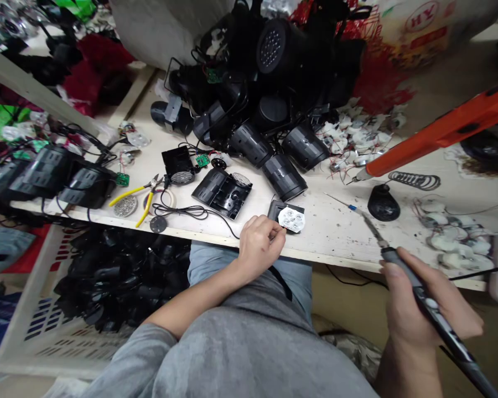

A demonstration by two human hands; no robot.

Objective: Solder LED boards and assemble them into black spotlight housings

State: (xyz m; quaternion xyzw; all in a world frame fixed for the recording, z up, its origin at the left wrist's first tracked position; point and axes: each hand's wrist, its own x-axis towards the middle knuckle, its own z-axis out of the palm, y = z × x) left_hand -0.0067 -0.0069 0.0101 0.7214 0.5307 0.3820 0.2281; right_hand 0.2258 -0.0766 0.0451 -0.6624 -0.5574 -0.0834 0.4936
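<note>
Black soldering iron (450, 337) points far-left, gripped in our closed right hand (425, 315); our left hand (257, 249) has its fingers touching a square black LED plate (276, 211).

This person wears a soft grey top (249, 348) with loose sleeves. The left sleeve (126, 359) looks a little paler where the light falls on it, and it ends before the wrist, so the arm past it is bare. A thin black string (280, 282) lies down the front of the top, but it is hard to tell what it is. Below the top are light blue pants (207, 262) made of plain cloth. The left hand (259, 246) and the right hand (423, 315), all 2 hands, are bare, with nothing worn on them.
</note>
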